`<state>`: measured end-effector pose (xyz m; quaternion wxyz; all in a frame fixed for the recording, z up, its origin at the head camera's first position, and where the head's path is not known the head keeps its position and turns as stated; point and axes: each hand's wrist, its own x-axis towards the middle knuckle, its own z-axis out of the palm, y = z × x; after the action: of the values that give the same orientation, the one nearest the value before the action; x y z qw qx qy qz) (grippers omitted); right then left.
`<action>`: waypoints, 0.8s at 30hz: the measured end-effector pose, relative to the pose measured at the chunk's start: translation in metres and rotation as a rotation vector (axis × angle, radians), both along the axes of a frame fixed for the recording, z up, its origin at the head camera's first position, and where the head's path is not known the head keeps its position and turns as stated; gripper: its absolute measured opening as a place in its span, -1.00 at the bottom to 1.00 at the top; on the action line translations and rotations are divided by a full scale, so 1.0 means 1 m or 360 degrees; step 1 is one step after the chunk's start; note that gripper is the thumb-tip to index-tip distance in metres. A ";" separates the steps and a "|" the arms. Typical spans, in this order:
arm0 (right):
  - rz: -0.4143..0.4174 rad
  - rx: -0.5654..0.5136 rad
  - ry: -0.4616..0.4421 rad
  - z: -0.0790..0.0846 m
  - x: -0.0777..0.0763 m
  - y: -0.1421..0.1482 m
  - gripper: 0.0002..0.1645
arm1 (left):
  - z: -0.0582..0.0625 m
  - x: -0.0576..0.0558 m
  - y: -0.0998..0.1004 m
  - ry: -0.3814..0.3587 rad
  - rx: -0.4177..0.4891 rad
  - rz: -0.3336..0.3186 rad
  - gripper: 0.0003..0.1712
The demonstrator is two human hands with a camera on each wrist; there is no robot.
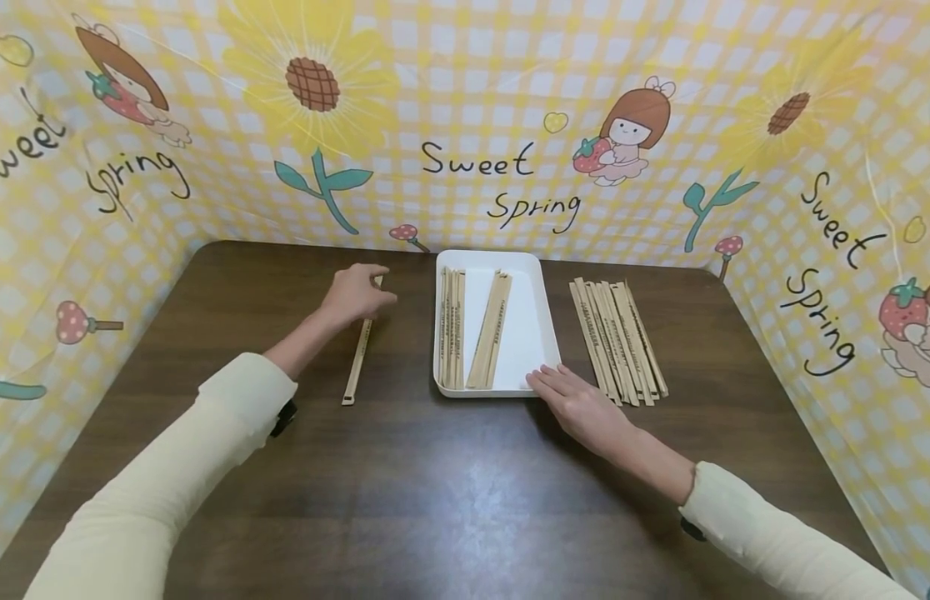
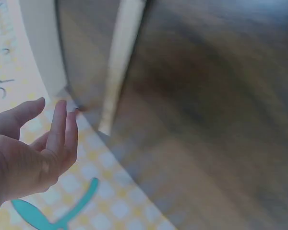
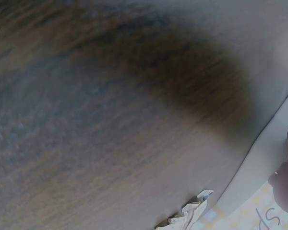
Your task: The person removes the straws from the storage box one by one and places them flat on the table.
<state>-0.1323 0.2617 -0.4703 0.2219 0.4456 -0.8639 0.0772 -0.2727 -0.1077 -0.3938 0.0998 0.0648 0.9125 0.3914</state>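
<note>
My left hand [image 1: 352, 293] is over the far end of a lone slim stick in a tan paper wrapper [image 1: 360, 358], thumb and fingers spread apart. In the left wrist view the hand [image 2: 33, 153] shows a gap from the wrapped stick [image 2: 119, 62]. My right hand [image 1: 585, 412] lies with extended fingers at the near right corner of a white tray [image 1: 527, 308]. Several similar wrapped sticks [image 1: 452, 333] line the tray's left side, and a few more [image 1: 491, 333] lie slanted in its middle. The right wrist view catches only part of the hand [image 3: 285, 184].
To the tray's right, a pile of several wrapped sticks [image 1: 615, 342] lies on the dark wooden table [image 1: 405, 492]. Behind and at both sides hangs a yellow checked cloth [image 1: 465, 100] with flower and cartoon prints.
</note>
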 end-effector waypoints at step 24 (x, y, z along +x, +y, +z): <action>-0.0003 0.0039 -0.0018 0.001 -0.001 0.001 -0.44 | 0.011 0.003 0.115 -0.0002 -0.0112 -0.0355 -0.29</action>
<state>-0.1332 0.2631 -0.4694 0.2116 0.4471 -0.8663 0.0688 -0.2694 0.0078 -0.3826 0.1456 0.1622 0.9127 0.3457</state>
